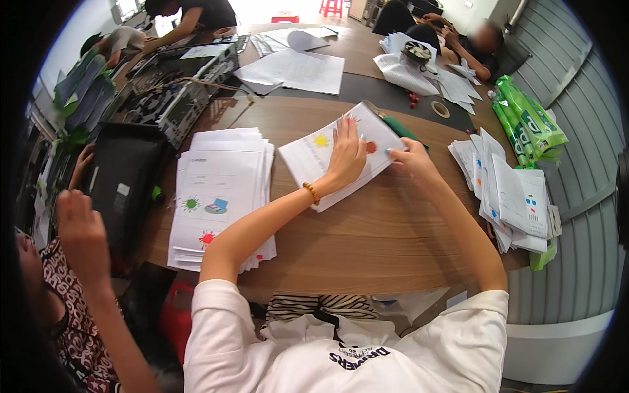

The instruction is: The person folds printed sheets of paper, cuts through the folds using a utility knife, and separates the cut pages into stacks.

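A white printed paper (298, 154) with yellow and red paint-splat pictures lies slanted on the table in front of me, apparently folded. My left hand (347, 156) rests flat on it with the fingers stretched out; a beaded bracelet is on that wrist. At the paper's right edge my right hand (416, 162) pinches it between thumb and fingers. Something dark green (403, 130) shows partly from behind the paper's far right side. To the left of it lies a thick stack of printed sheets (219, 173) with green and red splats.
On the right is a pile of folded papers (517, 196) beside a green plastic package (527, 121). An opened computer case (190, 98) and a black bag-like item (128, 183) stand left. Loose sheets (301, 71), a tape roll (440, 109) and a small fan (417, 51) lie farther back. People sit around.
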A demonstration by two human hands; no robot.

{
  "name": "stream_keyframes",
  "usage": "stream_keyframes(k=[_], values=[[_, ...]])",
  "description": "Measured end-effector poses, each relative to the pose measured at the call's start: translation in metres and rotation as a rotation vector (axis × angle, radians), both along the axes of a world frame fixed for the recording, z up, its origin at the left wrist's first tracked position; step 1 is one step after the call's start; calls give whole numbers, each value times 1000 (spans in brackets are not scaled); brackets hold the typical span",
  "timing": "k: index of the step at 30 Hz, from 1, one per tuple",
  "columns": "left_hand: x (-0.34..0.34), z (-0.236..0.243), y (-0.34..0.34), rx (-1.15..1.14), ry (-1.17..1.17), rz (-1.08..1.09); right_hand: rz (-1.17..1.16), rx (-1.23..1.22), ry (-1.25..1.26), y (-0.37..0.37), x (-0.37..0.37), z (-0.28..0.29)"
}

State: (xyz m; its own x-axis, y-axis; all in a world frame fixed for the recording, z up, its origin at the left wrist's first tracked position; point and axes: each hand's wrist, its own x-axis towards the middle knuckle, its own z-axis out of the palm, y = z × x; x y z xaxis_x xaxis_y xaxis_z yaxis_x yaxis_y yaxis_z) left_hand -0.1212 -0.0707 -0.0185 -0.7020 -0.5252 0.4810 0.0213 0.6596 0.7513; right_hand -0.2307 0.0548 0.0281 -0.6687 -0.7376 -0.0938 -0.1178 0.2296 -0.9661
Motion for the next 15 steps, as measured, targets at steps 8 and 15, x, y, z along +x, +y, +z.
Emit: stream_keyframes(k=[8,15], values=[[84,200,-79,-707,662,500,118,-472,1405,-24,80,57],[207,231,-102,-779,660,388,852,-627,1615,-77,198,-13]])
